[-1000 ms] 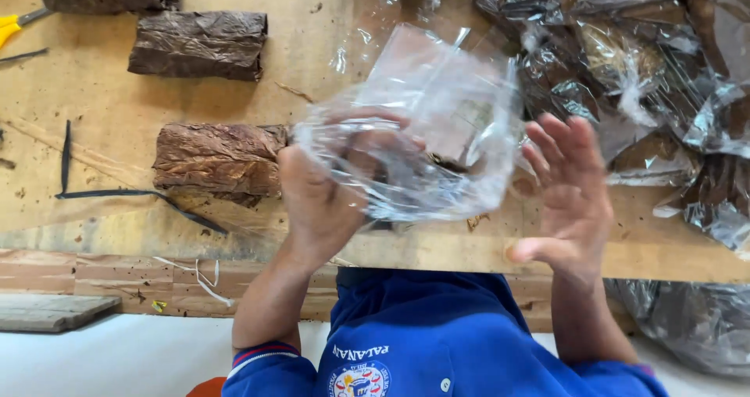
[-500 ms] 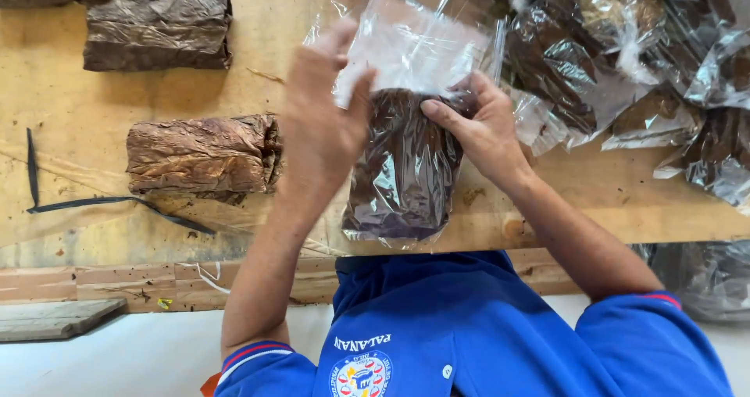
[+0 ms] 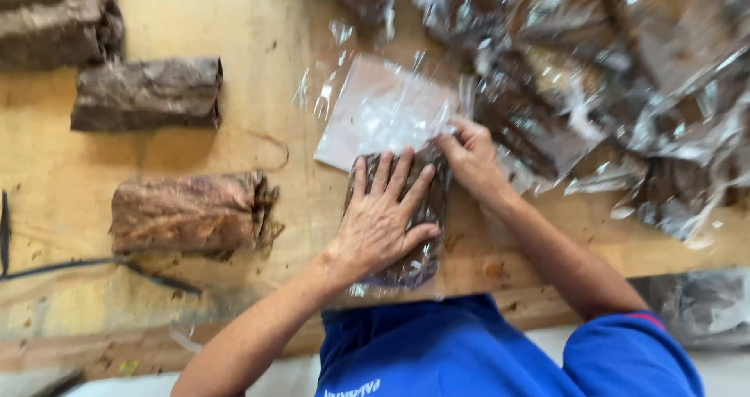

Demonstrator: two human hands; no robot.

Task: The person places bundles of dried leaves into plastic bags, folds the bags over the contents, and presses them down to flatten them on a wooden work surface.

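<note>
Down on the wooden workbench [image 3: 234, 22], the left hand [image 3: 383, 217] lies flat with fingers spread, palm pressing on a dark bundle of tobacco leaves [image 3: 414, 241] inside a clear plastic bag [image 3: 383, 112]. That bundle sits at the near edge of the bench, just in front of the person's blue shirt [image 3: 437, 350], and the hand covers much of it, so its full shape is hard to judge. The right hand [image 3: 469, 159] rests at the bundle's upper right corner, fingers curled and pinching the bag's film; which fingers grip is blurred. The bag's empty top lies flat, pointing away from the person.

Left of the hands, well apart, lies a brown leaf bundle [image 3: 187, 213] with a frayed end, and beyond it a darker bundle [image 3: 144, 92]. A third bundle [image 3: 55, 14] is cut off by the top left corner. To the right, a heap of bagged leaves [image 3: 609, 92] glints with glare, so single bags cannot be told apart. A thin dark stem [image 3: 101, 268] lies near the bench edge.
</note>
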